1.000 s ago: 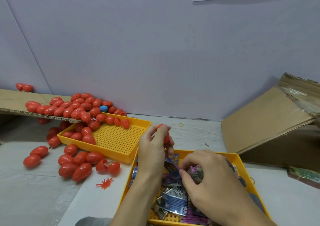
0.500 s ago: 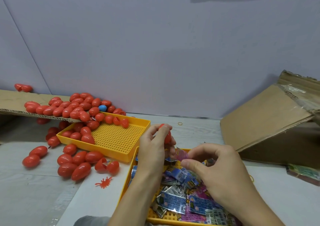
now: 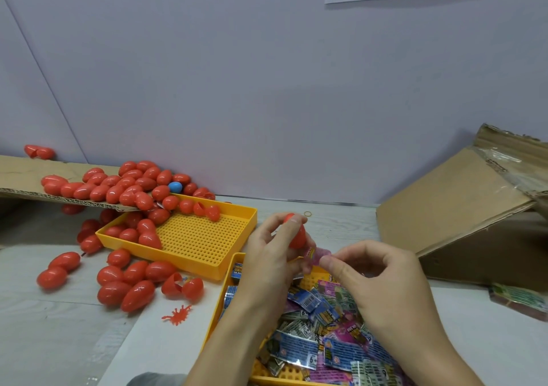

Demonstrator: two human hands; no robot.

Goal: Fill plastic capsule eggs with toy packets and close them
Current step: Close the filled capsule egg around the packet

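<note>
From the head camera I see my left hand (image 3: 271,255) gripping a red capsule egg (image 3: 295,231), its long axis roughly upright and tipped toward one o'clock. My right hand (image 3: 375,279) pinches a pink toy packet (image 3: 316,255) just at the egg's five o'clock, over the packet tray (image 3: 229,285). The egg's opening is hidden, probably facing the packet.

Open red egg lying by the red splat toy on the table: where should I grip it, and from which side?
Probably take the open red egg from above, pinching across one rounded half. Its two halves lie splayed side by side, apparently hinged, with closed eggs crowding its left, so the top and right are free.
</note>
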